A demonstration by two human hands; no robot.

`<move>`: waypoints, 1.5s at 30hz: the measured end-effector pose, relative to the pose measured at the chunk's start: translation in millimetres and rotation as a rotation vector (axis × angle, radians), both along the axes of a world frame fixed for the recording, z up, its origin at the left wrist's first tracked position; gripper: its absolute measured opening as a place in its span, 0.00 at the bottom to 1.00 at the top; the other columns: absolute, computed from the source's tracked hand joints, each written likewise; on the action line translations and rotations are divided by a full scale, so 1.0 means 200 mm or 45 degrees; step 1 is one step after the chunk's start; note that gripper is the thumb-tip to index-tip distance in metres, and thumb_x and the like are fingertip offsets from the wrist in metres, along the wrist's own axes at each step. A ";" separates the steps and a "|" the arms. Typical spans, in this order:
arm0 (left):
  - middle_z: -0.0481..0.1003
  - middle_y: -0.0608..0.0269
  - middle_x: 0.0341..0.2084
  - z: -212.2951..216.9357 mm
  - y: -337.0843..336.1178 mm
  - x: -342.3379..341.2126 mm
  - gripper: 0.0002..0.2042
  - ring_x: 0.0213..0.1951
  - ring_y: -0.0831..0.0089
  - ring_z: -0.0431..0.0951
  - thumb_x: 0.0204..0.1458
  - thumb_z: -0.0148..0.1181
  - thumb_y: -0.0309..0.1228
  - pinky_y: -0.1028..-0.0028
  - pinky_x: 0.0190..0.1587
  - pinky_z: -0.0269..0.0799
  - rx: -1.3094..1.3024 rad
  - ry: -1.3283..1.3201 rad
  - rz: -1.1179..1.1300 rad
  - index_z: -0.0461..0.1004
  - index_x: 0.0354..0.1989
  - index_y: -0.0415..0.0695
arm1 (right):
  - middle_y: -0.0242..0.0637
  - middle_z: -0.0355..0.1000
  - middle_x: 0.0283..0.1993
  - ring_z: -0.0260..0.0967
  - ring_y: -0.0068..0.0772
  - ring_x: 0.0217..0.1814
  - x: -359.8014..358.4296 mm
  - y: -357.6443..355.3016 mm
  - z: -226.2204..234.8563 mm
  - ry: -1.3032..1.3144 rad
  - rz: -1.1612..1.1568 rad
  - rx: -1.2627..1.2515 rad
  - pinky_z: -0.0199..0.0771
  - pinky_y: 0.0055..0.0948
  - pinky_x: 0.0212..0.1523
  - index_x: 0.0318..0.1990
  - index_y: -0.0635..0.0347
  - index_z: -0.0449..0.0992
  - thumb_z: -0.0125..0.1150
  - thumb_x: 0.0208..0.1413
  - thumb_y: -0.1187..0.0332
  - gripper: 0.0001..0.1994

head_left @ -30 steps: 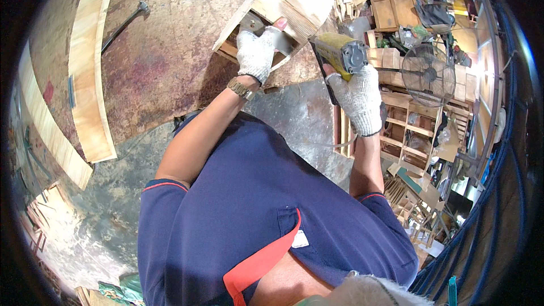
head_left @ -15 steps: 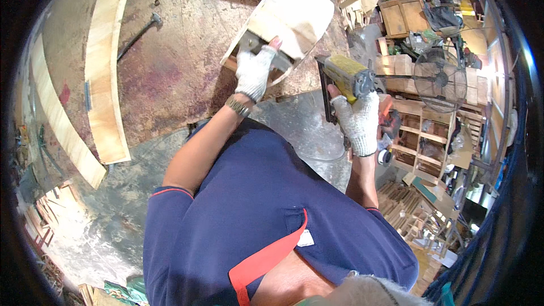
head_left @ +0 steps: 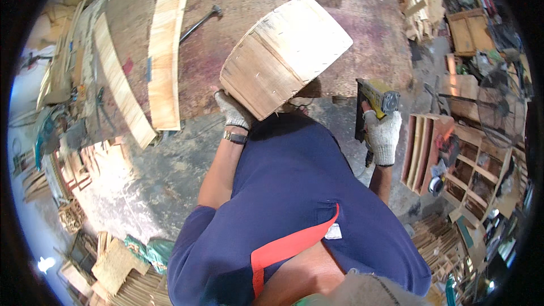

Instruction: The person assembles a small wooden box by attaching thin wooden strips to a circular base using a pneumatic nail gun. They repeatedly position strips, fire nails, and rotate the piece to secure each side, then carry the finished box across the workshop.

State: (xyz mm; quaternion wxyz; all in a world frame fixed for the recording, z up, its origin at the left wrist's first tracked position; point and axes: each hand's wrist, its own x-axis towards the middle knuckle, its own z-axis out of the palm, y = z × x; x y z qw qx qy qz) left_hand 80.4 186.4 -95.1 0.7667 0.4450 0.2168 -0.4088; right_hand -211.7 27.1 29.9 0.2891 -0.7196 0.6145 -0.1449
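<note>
A wooden piece with a curved, panelled top rests tilted on the workbench in front of me. Staples dot its surface. At its near left corner, my left hand in a white knitted glove grips the edge, with some fingers hidden behind the wood. My right hand, gloved too, is closed round a yellow and black nail gun, held off the bench's near right side, apart from the wood.
Two curved plywood strips lie at the bench's left, with a hammer beside them. A wooden shelf frame and a fan stand at the right. Scrap wood is piled on the floor at left.
My left hand has moved from the piece's open hollow to its near left corner; the piece is turned, now showing its panelled face. The nail gun stays in my right hand.
</note>
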 end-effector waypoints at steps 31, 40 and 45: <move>0.77 0.65 0.47 0.37 -0.45 -0.10 0.15 0.47 0.67 0.78 0.70 0.54 0.48 0.61 0.46 0.77 -0.444 -0.392 0.361 0.74 0.53 0.53 | 0.56 0.66 0.67 0.67 0.60 0.68 0.25 -0.48 -0.82 -0.313 0.597 -0.246 0.71 0.47 0.66 0.68 0.59 0.70 0.69 0.58 0.63 0.30; 0.79 0.58 0.53 0.30 -0.36 -0.05 0.20 0.52 0.63 0.80 0.70 0.53 0.48 0.57 0.58 0.77 -0.867 -0.148 0.200 0.74 0.59 0.46 | 0.55 0.62 0.74 0.59 0.63 0.76 0.82 0.04 -0.16 -0.868 0.940 -0.791 0.62 0.53 0.73 0.70 0.57 0.69 0.66 0.62 0.66 0.29; 0.79 0.51 0.54 0.32 -0.04 -0.07 0.24 0.50 0.57 0.82 0.70 0.50 0.48 0.59 0.60 0.75 -1.101 -0.013 -0.109 0.74 0.60 0.41 | 0.54 0.63 0.74 0.53 0.62 0.80 0.93 0.10 -0.22 -0.644 0.867 -0.986 0.57 0.53 0.76 0.68 0.57 0.73 0.66 0.60 0.70 0.26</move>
